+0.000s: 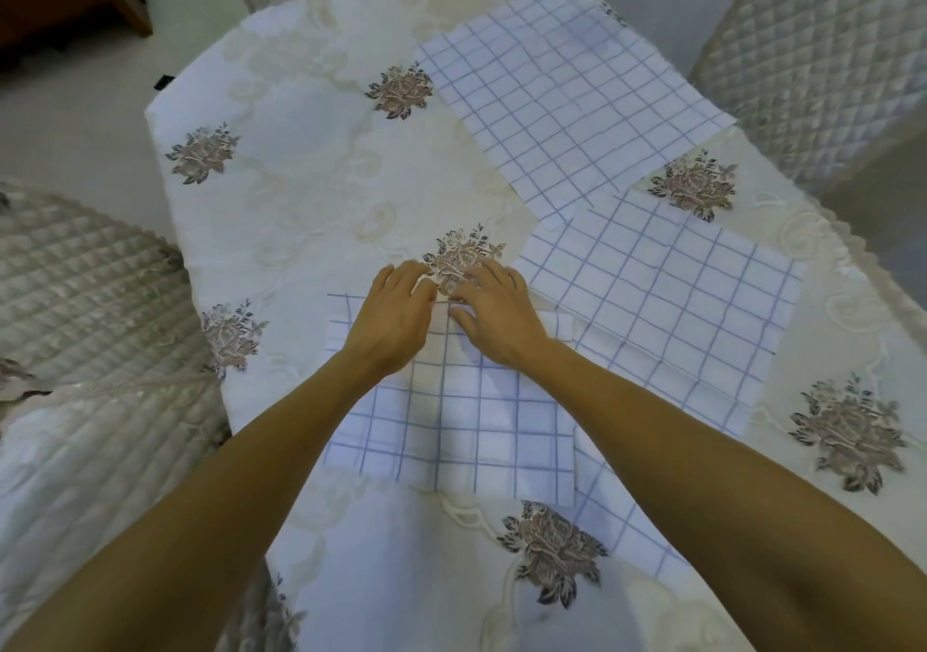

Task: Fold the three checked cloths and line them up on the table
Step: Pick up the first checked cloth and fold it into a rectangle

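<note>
Three checked cloths on a floral-covered table; both hands on the nearest one.
Near cloth [451, 426]: at the table's front edge, doubled over, its right side overlapping the middle cloth [667, 300]; left hand [396, 310] and right hand [494, 310] side by side, flat on its far edge, fingers straight and slightly spread, pinching nothing, tips reaching onto the tablecloth [301, 175]; far cloth [567, 100]: laid flat towards the back right, its near corner over the middle cloth; quilted chair [85, 270] at left.

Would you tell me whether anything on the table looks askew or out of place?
The far cloth and middle cloth lie spread out, askew and overlapping, not lined up; nothing looks spilled or damaged.
</note>
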